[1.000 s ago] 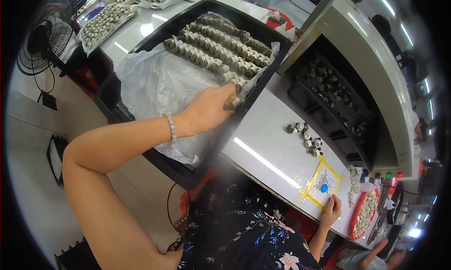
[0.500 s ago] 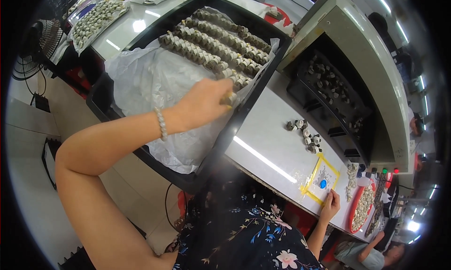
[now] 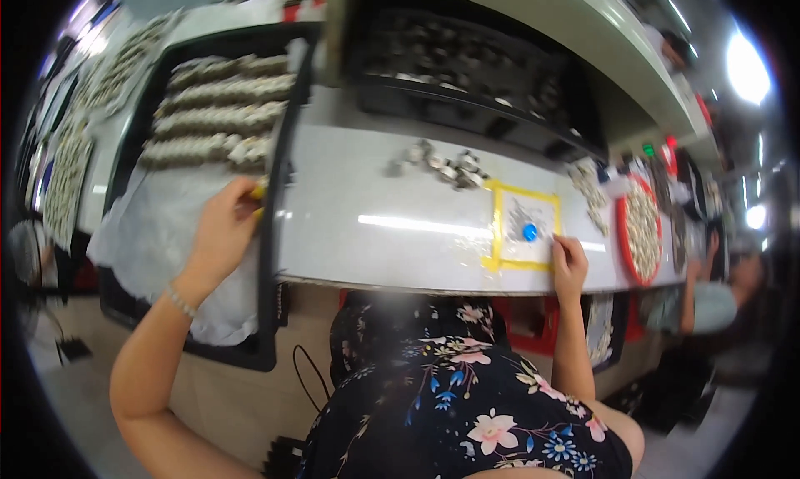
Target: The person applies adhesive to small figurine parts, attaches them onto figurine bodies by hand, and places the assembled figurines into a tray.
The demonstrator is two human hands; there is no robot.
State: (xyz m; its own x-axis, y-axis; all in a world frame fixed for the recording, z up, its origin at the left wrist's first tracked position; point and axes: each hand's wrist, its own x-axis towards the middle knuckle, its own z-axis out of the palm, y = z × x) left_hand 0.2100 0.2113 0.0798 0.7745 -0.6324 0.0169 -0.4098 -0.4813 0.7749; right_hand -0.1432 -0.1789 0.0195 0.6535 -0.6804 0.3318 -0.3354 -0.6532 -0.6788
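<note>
Viewing both hands from above, we find the left hand (image 3: 221, 233) over the right-hand side of a black tray (image 3: 268, 321), near its long edge. Its fingers are curled, with a blurred yellow patch at the tips; we cannot tell whether they pinch anything. A pale beaded bracelet (image 3: 181, 300) circles the wrist. We record the rows of small pale pieces (image 3: 212, 122) in the far part of the tray, just beyond this hand; a crumpled white sheet (image 3: 154, 212) covers the near part.

We observe the right hand (image 3: 572, 266) at the worktop (image 3: 350, 254), beside the right edge of a yellow tape frame (image 3: 498, 229). Its fingers are bent close together; we cannot tell whether they grip something. A blue round object (image 3: 530, 231) lies inside the frame. We note loose black-and-white pieces (image 3: 462, 172) beyond the frame and, to its right, a red basket (image 3: 622, 237) filled with pale pieces.
</note>
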